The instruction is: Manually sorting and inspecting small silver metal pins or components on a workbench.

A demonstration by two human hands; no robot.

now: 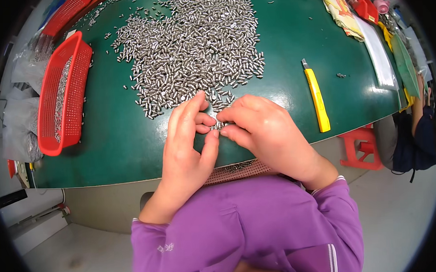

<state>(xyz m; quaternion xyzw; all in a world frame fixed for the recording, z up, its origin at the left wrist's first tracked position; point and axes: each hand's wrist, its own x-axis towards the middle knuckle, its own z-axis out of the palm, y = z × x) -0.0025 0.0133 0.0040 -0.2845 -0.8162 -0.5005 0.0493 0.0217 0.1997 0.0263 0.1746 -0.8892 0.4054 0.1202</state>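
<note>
A large heap of small silvery metal pins (195, 49), short and cylindrical, is spread over the green table. At its near edge, my left hand (184, 137) and my right hand (268, 126) meet fingertip to fingertip. Between them is a small cluster of the same metal pins (217, 126). My right thumb and forefinger pinch at the cluster's right side. My left thumb and curled fingers close on it from the left, with the forefinger stretched toward the heap. The fingertips partly hide the pins.
A red perforated basket (81, 64) with metal pins stands at left. A yellow utility knife (316, 100) lies at right, its blade out. Below the table edge is a pinkish tray (234, 171) with pins. A red stool (362, 149) and another person (417, 137) are at far right.
</note>
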